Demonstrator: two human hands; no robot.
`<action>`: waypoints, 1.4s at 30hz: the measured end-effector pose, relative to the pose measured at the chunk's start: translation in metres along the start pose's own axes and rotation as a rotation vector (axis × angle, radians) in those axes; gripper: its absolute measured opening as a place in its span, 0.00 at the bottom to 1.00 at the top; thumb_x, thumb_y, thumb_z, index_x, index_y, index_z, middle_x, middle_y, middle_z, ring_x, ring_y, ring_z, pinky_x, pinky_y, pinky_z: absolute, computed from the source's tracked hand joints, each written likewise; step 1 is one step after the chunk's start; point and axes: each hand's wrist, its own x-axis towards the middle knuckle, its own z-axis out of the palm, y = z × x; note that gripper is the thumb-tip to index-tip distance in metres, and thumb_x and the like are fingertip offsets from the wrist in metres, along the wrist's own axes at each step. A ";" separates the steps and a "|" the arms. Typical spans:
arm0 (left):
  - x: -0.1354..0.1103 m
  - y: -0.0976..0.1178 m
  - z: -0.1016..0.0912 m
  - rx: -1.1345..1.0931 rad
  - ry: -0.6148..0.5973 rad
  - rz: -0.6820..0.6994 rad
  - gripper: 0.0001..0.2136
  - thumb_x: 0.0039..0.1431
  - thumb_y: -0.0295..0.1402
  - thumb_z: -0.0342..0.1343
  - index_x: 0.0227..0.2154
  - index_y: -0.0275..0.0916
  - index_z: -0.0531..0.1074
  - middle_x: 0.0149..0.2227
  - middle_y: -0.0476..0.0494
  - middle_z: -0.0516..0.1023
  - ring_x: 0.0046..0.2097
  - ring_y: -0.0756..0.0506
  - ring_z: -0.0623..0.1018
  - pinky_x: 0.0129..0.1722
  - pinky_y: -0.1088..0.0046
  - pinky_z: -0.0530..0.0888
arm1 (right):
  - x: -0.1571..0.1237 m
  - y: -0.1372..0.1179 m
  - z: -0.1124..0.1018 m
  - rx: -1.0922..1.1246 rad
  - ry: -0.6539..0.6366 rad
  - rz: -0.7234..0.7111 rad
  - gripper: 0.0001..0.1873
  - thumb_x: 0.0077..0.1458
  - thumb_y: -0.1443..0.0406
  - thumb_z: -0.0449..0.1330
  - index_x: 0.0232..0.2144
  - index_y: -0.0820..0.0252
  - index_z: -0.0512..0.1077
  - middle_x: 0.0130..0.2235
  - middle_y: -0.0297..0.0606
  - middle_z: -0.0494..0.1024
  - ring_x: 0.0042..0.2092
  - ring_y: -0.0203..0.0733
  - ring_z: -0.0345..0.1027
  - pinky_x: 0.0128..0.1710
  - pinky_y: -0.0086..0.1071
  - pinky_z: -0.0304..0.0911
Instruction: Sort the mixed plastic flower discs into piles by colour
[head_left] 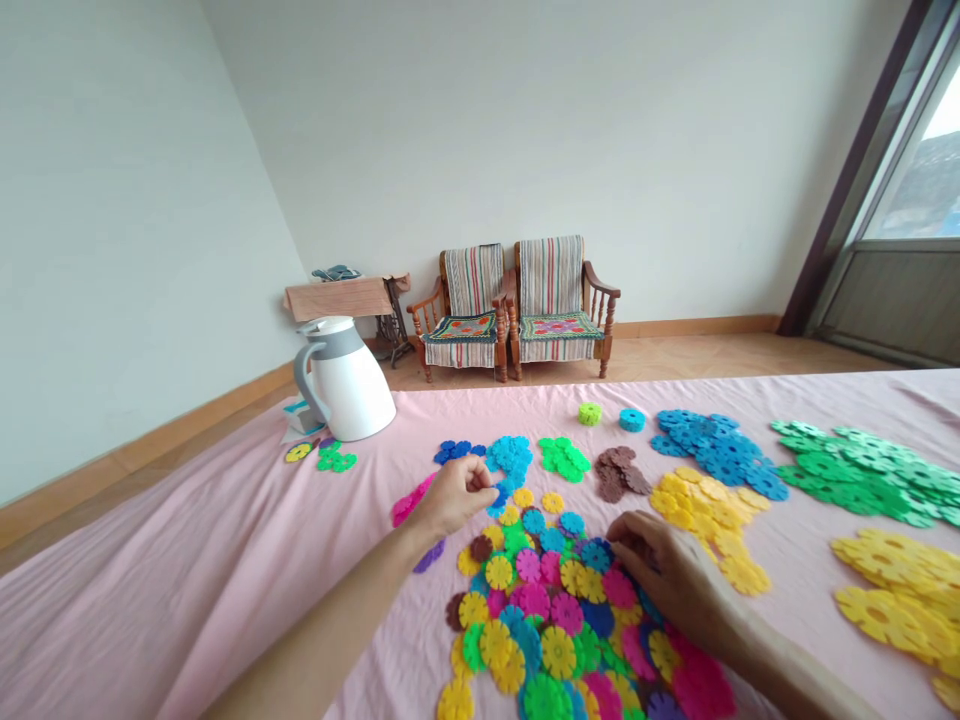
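My left hand [456,492] reaches forward over the pink cloth, its fingers pinched on a blue snowflake disc [498,494] beside the light blue pile [511,455]. My right hand [660,565] rests palm down on the right side of the mixed heap of coloured discs [547,625], fingers curled onto discs at its edge; what they grip is hidden. Sorted piles lie beyond: dark blue discs [457,451], green discs [564,458], brown discs [619,472] and yellow discs [709,510].
A white jug [341,378] stands at the table's far left. Larger piles of blue [716,445], green [862,475] and yellow [900,600] discs fill the right. Two small stacks [590,413] sit further back. Two wooden chairs [517,305] stand by the wall.
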 end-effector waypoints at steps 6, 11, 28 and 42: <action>-0.009 -0.001 -0.009 -0.120 -0.238 -0.111 0.09 0.43 0.32 0.59 0.23 0.36 0.64 0.20 0.54 0.68 0.23 0.53 0.67 0.24 0.79 0.62 | 0.000 -0.003 -0.001 0.005 0.022 0.002 0.09 0.54 0.63 0.51 0.28 0.57 0.69 0.26 0.33 0.71 0.28 0.38 0.64 0.29 0.31 0.58; -0.010 -0.001 -0.012 -0.122 -0.299 -0.069 0.10 0.43 0.34 0.61 0.24 0.36 0.66 0.21 0.54 0.67 0.23 0.54 0.66 0.22 0.80 0.62 | 0.000 -0.002 -0.001 -0.010 0.015 -0.001 0.09 0.54 0.63 0.50 0.28 0.57 0.69 0.26 0.33 0.70 0.28 0.38 0.64 0.29 0.31 0.58; 0.004 0.022 0.033 0.276 -0.184 0.287 0.04 0.48 0.27 0.56 0.25 0.37 0.76 0.26 0.48 0.77 0.29 0.49 0.74 0.29 0.77 0.68 | 0.000 -0.005 -0.003 0.005 -0.005 0.004 0.10 0.56 0.62 0.49 0.28 0.57 0.68 0.27 0.33 0.72 0.30 0.39 0.66 0.30 0.32 0.58; 0.009 0.042 0.087 0.597 -0.502 0.564 0.10 0.46 0.31 0.61 0.34 0.39 0.73 0.35 0.44 0.75 0.41 0.43 0.74 0.40 0.71 0.70 | 0.004 0.016 -0.003 -0.090 0.116 0.104 0.11 0.53 0.63 0.49 0.24 0.57 0.68 0.23 0.32 0.71 0.26 0.38 0.64 0.26 0.29 0.54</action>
